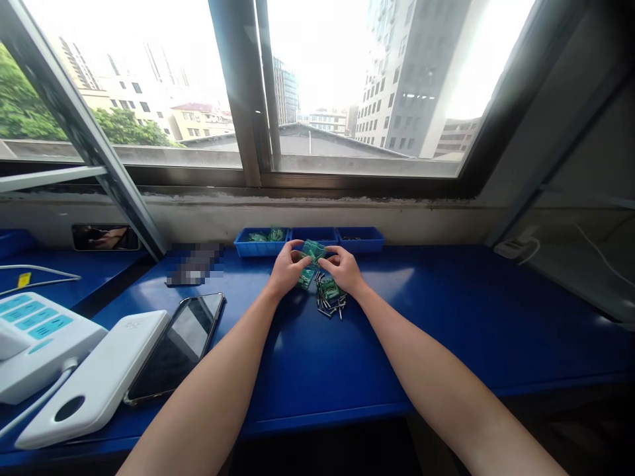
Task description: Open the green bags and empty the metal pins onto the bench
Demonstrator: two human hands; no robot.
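Between my two hands is a small green plastic bag (313, 250) with something inside that I cannot make out. My left hand (288, 270) pinches its left side with thumb and fingers. On the opposite side, my right hand (344, 267) grips it the same way. Below the hands, a pile of dark and silvery screws (333, 309) lies on the blue table, with a green piece (329, 289) on top. Another green packet (304, 279) rests just under my left fingers. Behind them stands a blue three-part bin (262, 248), its left compartment holding green packets.
A black smartphone (178, 347), a white power bank (99, 377) and a white power strip (44, 337) lie at the left. A propped phone (105, 238) stands farther back. Metal shelf posts (124, 192) rise by the window. A white adapter (513, 248) sits at the right rear.
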